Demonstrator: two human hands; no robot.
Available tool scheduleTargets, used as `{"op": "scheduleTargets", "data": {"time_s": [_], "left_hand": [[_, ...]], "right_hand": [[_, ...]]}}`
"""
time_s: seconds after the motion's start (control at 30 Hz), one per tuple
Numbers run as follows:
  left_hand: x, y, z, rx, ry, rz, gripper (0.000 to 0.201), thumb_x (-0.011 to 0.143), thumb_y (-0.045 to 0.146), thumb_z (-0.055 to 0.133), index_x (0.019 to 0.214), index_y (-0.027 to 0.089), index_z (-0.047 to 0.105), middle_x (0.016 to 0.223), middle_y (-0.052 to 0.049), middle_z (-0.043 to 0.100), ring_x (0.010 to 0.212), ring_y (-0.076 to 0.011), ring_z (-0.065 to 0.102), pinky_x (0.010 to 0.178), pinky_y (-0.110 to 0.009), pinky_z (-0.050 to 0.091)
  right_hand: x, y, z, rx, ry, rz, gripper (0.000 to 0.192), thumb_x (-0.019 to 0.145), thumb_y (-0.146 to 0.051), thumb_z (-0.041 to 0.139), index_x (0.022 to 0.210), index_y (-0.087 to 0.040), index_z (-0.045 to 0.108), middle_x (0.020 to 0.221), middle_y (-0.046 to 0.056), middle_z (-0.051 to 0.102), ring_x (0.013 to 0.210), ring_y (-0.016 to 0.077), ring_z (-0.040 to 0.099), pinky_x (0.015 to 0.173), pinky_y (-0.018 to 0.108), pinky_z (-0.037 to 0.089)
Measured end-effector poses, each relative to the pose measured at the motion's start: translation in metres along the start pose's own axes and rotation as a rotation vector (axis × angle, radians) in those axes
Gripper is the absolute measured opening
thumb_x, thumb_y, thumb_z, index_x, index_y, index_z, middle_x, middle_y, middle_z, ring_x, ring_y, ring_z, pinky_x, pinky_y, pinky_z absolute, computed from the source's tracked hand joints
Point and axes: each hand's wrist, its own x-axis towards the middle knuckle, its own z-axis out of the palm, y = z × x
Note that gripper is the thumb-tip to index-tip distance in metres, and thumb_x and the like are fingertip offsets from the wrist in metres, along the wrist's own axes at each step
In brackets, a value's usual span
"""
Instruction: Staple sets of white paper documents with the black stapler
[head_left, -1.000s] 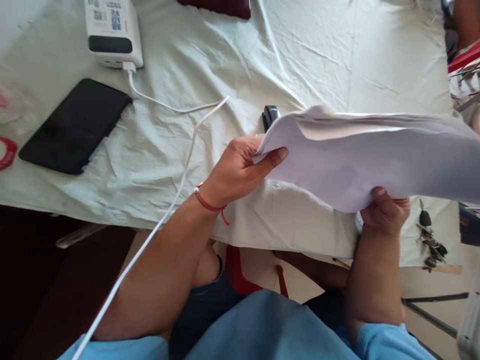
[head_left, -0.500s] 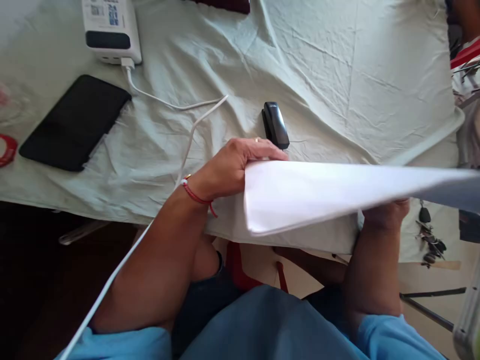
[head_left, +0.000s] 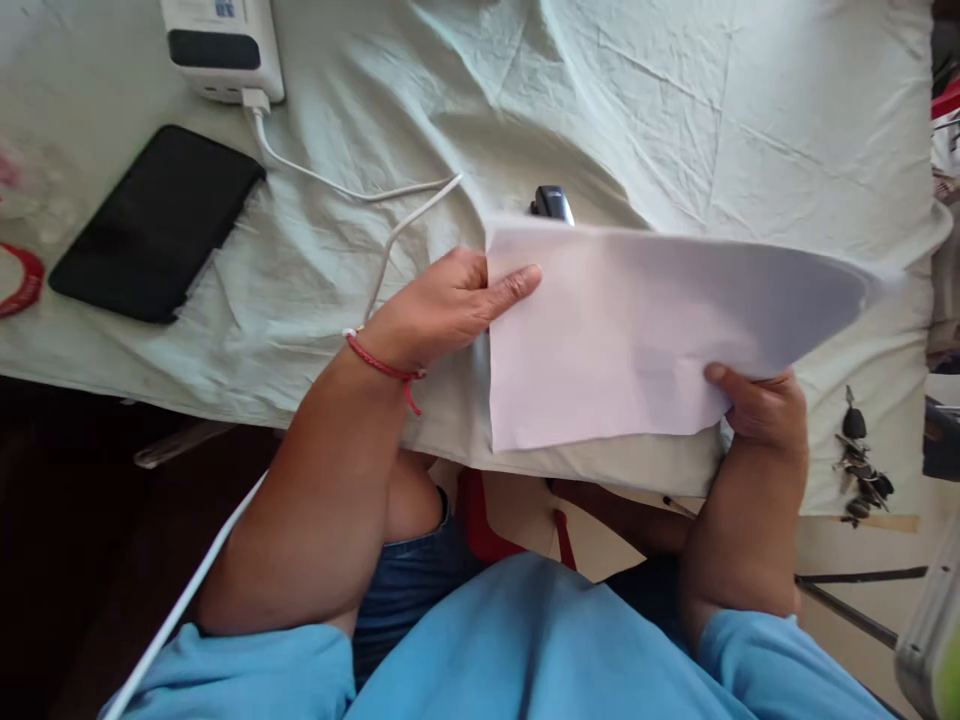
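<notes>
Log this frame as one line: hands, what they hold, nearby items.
left hand: grips paper stack at its left edge | right hand: grips its lower right | nearby: stapler, phone, keys

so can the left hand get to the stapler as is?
Probably not directly: the left hand grips the paper, which covers most of the stapler just beyond it. It would need to let go first.
</notes>
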Motion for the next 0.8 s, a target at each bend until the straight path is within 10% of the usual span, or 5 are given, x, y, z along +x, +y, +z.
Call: {"op": "scheduleTargets", "data": {"time_s": [0.53, 0.8], "left_hand": [[0.01, 0.004, -0.01, 0.435, -0.283, -0.031, 0.026, 0.093, 0.031, 0.051, 0.072, 0.021, 0.062, 0.068, -0.002, 0.062, 0.066, -0.0182, 0.055, 0.068, -0.032, 0.042], [0.019, -0.01, 0.004, 0.435, -0.086, 0.05, 0.02, 0.091, 0.026, 0.06, 0.081, 0.021, 0.076, 0.074, -0.003, 0.075, 0.073, -0.0211, 0.066, 0.072, -0.032, 0.047]], "right_hand": [[-0.002, -0.025, -0.008, -0.255, -0.102, 0.126, 0.04, 0.077, -0.057, 0.093, 0.09, -0.021, 0.082, 0.076, -0.001, 0.071, 0.063, 0.0111, 0.055, 0.052, 0.019, 0.046], [0.013, -0.038, -0.023, -0.412, -0.085, 0.194, 0.041, 0.071, -0.056, 0.093, 0.081, -0.02, 0.078, 0.076, 0.001, 0.071, 0.063, 0.012, 0.053, 0.05, 0.02, 0.04]]}}
